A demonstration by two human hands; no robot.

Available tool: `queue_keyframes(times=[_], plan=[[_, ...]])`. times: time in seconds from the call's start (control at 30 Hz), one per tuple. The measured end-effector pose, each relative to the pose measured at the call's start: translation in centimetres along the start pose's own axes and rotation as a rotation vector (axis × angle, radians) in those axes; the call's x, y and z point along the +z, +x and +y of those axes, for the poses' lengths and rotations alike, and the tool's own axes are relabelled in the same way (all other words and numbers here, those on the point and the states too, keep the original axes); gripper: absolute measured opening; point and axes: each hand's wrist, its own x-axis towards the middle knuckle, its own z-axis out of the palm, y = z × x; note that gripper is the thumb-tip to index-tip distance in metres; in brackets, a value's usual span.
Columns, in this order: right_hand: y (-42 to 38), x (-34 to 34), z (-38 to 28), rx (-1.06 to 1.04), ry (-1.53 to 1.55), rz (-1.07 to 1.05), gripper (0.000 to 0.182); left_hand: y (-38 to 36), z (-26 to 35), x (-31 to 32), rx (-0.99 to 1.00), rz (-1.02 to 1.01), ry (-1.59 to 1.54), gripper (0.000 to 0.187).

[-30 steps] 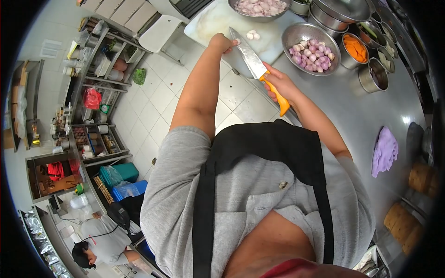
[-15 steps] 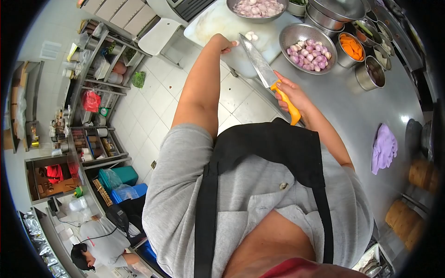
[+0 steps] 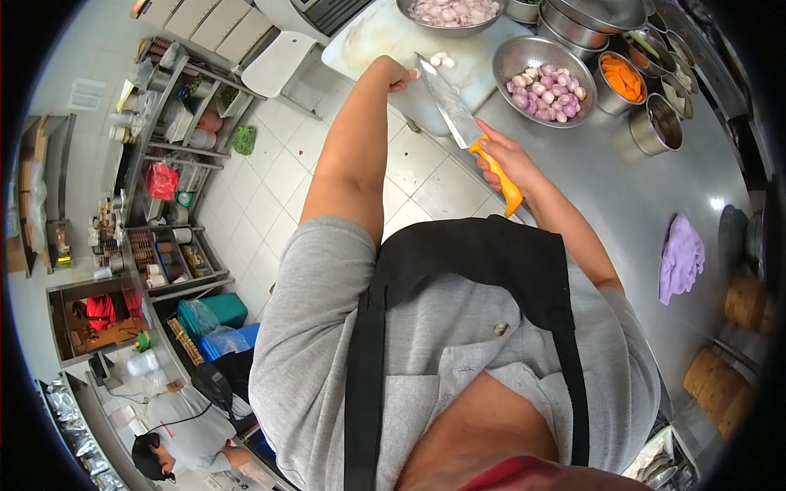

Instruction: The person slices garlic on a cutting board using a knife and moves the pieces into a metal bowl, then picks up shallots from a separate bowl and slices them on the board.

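Observation:
My right hand [image 3: 506, 161] is wrapped round the yellow handle of a large knife [image 3: 450, 102], whose blade points up and left over the white cutting board [image 3: 360, 53]. Beside the knife tip, my left hand [image 3: 399, 75] has its fingers closed on something small and pale, too small to make out. Several peeled white pieces [image 3: 442, 60] lie on the board just past the blade. To the right stands a perforated metal colander [image 3: 536, 53] with purple shallots [image 3: 550, 96]. Sliced shallots [image 3: 453, 11] fill a metal bowl at the board's far edge.
Right of the colander are a pot of orange carrot pieces [image 3: 624, 80], a steel pot [image 3: 655, 127] and stacked bowls [image 3: 598, 20]. A purple cloth [image 3: 681, 258] lies on the steel table [image 3: 606, 188]. A person [image 3: 184, 430] is at the lower left, near shelves.
The knife and my right hand have shifted slightly left, and the blade tip is nearer my left fingers. The white pieces on the board look slightly more spread out.

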Motion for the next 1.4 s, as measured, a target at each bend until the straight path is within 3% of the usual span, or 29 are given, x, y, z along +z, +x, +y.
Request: queue_keyframes(times=[0.43, 0.53, 0.6, 0.7, 1.13, 1.2, 1.23, 1.33, 1.4], plan=[[1.7, 0.9, -0.5, -0.012, -0.031, 0.0, 0.057, -0.9, -0.1, -0.6, 0.074, -0.004, -0.029, 0.042], [0.8, 1.2, -0.6, 0.021, -0.056, 0.0, 0.056, -0.5, -0.9, -1.0, 0.128, -0.08, 0.247, 0.048], [0.7, 1.2, -0.9, 0.044, -0.083, 0.003, 0.056, -0.9, -0.8, -0.3, 0.095, 0.032, 0.011, 0.05], [0.8, 1.1, -0.8, 0.078, -0.065, 0.009, 0.055, -1.2, -0.4, -0.5, 0.099, 0.009, 0.004, 0.042], [-2.0, 0.1, -0.7, 0.043, -0.192, 0.069, 0.052, 1.2, -0.9, -0.2, 0.111, -0.016, -0.021, 0.045], [-1.6, 0.3, -0.8, 0.024, -0.181, 0.081, 0.051, 2.1, 0.1, -0.3, 0.137, -0.015, 0.289, 0.04], [-1.6, 0.6, -0.9, 0.008, -0.149, 0.081, 0.051, 2.5, 0.3, -0.2, 0.138, -0.013, 0.288, 0.04], [-1.4, 0.1, -0.8, -0.007, -0.123, 0.088, 0.052, 1.4, 0.5, 0.2, 0.307, -0.001, 0.426, 0.026], [-1.5, -0.4, -0.7, -0.004, -0.124, 0.099, 0.052, -2.1, 0.5, -0.1, 0.648, 0.211, 0.504, 0.012]])
